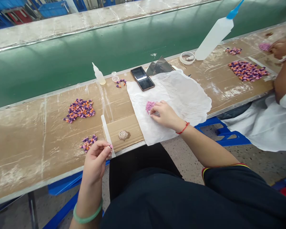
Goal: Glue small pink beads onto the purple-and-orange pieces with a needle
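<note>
My left hand pinches a small pink-and-purple piece between thumb and fingertips, above the table's front edge. Just behind it lies a small heap of purple, orange and pink pieces; a larger heap of them sits farther back. My right hand is at the edge of a pile of tiny pink beads on a white cloth. Its thumb and fingers are drawn together, but whatever they hold is too small to make out. Between my hands, a dab of clear paste rests on cardboard.
A phone lies on the cloth's back edge. Behind stand a small dropper bottle and a tall white bottle, beside a tape roll. A white strip borders the cardboard. At right, another person's hand works near more pieces.
</note>
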Demonstrator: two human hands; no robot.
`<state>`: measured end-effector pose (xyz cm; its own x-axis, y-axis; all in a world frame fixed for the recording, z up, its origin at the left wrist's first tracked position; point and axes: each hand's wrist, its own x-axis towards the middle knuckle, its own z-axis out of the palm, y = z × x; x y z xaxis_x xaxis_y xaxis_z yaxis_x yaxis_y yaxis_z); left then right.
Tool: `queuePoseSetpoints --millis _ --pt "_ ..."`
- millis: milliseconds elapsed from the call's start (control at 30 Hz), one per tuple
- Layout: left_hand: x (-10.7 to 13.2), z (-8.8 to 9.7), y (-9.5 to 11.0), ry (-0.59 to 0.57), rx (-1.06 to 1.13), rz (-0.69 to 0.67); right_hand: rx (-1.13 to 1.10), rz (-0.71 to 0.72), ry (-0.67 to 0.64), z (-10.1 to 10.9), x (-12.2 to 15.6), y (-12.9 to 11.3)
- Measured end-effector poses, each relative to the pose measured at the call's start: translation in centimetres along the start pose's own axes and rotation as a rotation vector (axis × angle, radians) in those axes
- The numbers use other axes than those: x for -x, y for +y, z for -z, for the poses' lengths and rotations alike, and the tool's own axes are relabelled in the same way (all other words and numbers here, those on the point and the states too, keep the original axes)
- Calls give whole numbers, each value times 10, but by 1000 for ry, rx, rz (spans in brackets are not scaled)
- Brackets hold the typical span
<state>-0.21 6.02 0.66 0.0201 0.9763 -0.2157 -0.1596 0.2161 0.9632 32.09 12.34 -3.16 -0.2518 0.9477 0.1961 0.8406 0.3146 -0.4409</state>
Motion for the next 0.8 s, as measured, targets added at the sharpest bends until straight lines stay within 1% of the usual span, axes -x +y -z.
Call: queuePoseSetpoints --millis 267,367,433,533,633,733,800 --pt "5 -5 -6 -75 -46 6 42 55 28 -9 0 -7" --pt "5 -12 -7 -110 -83 13 25 85 71 -7 5 -10" --pt "5 -20 -5 -145 -116 5 1 115 102 -1 10 -15" --pt "4 -37 1 -213 -160 -43 -114 257 177 12 18 -32" --pt "3 -57 11 -284 -214 -109 -236 407 251 28 25 -58" --pt "3 -75 19 -333 -259 -176 -227 482 275 40 31 -82" --pt "3 -83 23 -351 -275 -228 -197 518 273 46 33 -93"
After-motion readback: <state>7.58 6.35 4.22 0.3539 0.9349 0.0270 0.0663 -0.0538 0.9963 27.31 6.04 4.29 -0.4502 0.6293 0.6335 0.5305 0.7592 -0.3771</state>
